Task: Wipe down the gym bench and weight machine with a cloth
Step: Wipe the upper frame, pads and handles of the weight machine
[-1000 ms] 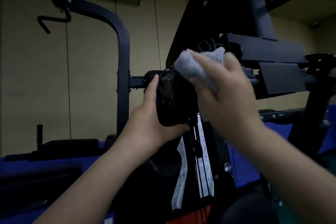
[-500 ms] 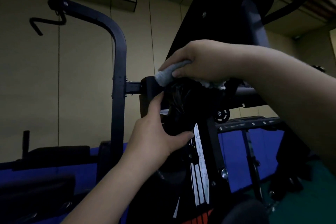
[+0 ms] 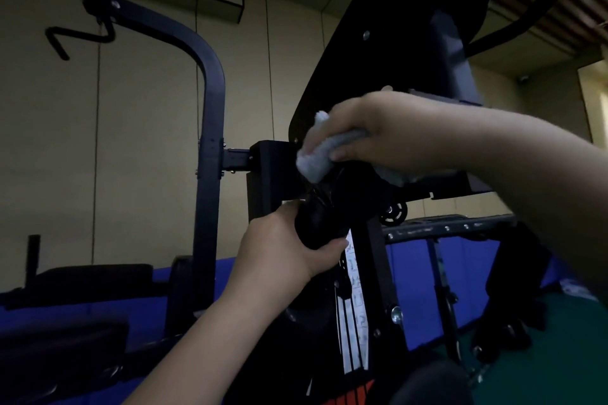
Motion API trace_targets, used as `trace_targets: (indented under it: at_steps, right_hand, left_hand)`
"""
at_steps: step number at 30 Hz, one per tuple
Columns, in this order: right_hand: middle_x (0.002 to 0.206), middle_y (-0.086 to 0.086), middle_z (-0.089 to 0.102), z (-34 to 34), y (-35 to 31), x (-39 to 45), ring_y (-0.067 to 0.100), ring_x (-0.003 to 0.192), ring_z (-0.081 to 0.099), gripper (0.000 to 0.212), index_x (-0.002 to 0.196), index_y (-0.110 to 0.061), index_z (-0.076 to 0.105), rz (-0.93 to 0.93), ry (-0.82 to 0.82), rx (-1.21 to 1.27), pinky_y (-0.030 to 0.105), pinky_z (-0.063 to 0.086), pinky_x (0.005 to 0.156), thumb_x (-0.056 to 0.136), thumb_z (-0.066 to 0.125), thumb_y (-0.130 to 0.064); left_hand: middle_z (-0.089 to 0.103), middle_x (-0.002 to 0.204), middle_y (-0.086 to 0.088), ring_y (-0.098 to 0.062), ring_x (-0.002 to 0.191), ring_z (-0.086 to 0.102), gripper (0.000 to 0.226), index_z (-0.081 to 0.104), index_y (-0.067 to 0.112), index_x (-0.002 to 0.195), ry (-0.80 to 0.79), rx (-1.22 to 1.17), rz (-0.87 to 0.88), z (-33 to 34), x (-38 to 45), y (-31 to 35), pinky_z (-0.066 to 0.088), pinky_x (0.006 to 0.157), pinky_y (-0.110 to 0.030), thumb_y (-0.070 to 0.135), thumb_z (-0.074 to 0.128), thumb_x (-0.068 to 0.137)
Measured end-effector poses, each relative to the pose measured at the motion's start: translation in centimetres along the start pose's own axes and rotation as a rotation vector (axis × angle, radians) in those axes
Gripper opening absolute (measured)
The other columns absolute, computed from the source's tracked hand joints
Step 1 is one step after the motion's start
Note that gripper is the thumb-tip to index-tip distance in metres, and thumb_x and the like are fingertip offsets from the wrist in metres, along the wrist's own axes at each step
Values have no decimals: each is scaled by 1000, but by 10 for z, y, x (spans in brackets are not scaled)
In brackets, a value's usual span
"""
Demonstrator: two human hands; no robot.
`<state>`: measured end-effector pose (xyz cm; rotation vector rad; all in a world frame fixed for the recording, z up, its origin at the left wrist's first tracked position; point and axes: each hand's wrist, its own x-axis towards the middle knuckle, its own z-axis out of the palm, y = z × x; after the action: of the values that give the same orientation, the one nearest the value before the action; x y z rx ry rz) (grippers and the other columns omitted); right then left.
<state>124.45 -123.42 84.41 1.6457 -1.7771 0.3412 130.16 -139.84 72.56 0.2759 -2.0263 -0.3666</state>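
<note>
Centre of frame: a grey cloth is bunched under the right hand, fingers curled down over it, and pressed against the dark top of the weight machine where the angled black panel meets the frame junction. One wad of the cloth sticks out left of the fingertips; a second fold shows under the heel of the hand, right of centre.

Just below centre, the left hand is closed around a rounded black padded part of the machine, thumb on the right side, fingers wrapped behind. Likely used as a brace.

Handling, as judged:
- Cloth: soft, light, limp, looks like terry. No shape is held by it, so it is best kept balled in the palm with the flat of the fingers on top. Loose tails may catch on bolts, the small pulley wheel right of centre, or the cables running down lower centre.
- Machine: rigid steel, heavy, won't shift under wiping pressure. Painted tube is smooth and offers little grip; brackets and bolt heads are hard-edged, so knuckles need care.
- Padded part: appears slightly yielding, glossy cover, possibly slick. Whether it pivots cannot be told.

The bench sits at lower left, dark pad, well apart from both hands, no cloth on it. The curved upright, left of centre, is likewise untouched by either hand.

Lighting is dim; surface dirt or wetness cannot be made out.
</note>
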Motion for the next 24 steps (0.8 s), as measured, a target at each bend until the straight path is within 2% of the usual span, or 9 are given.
trace_targets:
  at_steps: [2, 4, 8, 9, 12, 16, 18, 21, 24]
  right_hand:
    - [116, -24, 50, -10, -4, -23, -7, 101, 52, 36, 124, -20, 63, -48, -112, 84, 2, 38, 83, 90, 50, -22]
    - [109, -28, 55, -14, -7, -27, -7, 104, 54, 41, 117, -32, 65, -82, -111, 77, 1, 38, 85, 80, 48, -34]
    - [138, -1, 53, 4, -13, 18, 14, 124, 48, 39, 134, -20, 54, 25, -71, -68, 13, 29, 94, 97, 46, -24]
    - [130, -5, 59, 11, -14, 25, 12, 118, 53, 33, 127, -24, 61, -33, -53, -65, 12, 33, 94, 95, 51, -26]
    - [102, -13, 68, 8, -13, 21, 7, 96, 61, 22, 98, -36, 73, -79, -75, -123, 31, 49, 91, 85, 60, -47]
    - [97, -14, 69, 4, -13, 1, 5, 92, 62, 21, 96, -33, 75, -205, -106, -104, 31, 49, 86, 81, 64, -43]
    - [95, -13, 70, 9, -12, 13, 5, 90, 62, 19, 95, -33, 75, -170, -81, -114, 31, 50, 85, 82, 66, -42]
    - [91, -12, 71, 15, -9, 37, 6, 86, 63, 15, 92, -32, 76, -78, 38, -92, 30, 52, 83, 83, 66, -38]
    - [92, -15, 69, 10, 6, 19, 4, 88, 62, 19, 98, -34, 74, -24, 111, -1, 19, 48, 78, 86, 62, -40]
  left_hand:
    - [67, 89, 15, -3, 84, 64, 53, 63, 25, 107, 5, -17, -4, 2, 1, -2, 53, 68, -14, 54, 77, 64]
    - [69, 93, 10, -7, 87, 65, 55, 63, 25, 109, 10, -12, -11, 2, 1, -3, 56, 72, -23, 55, 76, 64]
    - [68, 101, 13, -3, 92, 61, 55, 61, 27, 115, 3, 6, 7, 0, -1, 1, 40, 64, -5, 53, 75, 69]
    - [66, 97, 16, -1, 89, 58, 53, 61, 28, 114, 1, 10, 2, 0, -1, 2, 36, 61, -1, 53, 74, 69]
    - [51, 76, 25, 4, 76, 49, 38, 52, 37, 96, -15, 7, -30, -1, -2, 5, 35, 55, 1, 54, 73, 69]
    - [47, 68, 25, 4, 70, 47, 35, 41, 40, 78, 8, 49, -6, -1, -3, 6, 33, 52, -3, 57, 71, 68]
    - [54, 78, 24, 4, 75, 48, 35, 51, 36, 91, 3, 43, -28, 0, -2, 5, 33, 53, -2, 55, 72, 70]
    - [67, 101, 13, 3, 83, 50, 55, 60, 27, 118, 22, 35, -30, 3, -3, 4, 36, 55, 3, 52, 74, 71]
    - [68, 105, 12, 3, 83, 52, 63, 58, 27, 126, 55, 25, -34, 4, -5, 6, 35, 56, 6, 50, 77, 69]
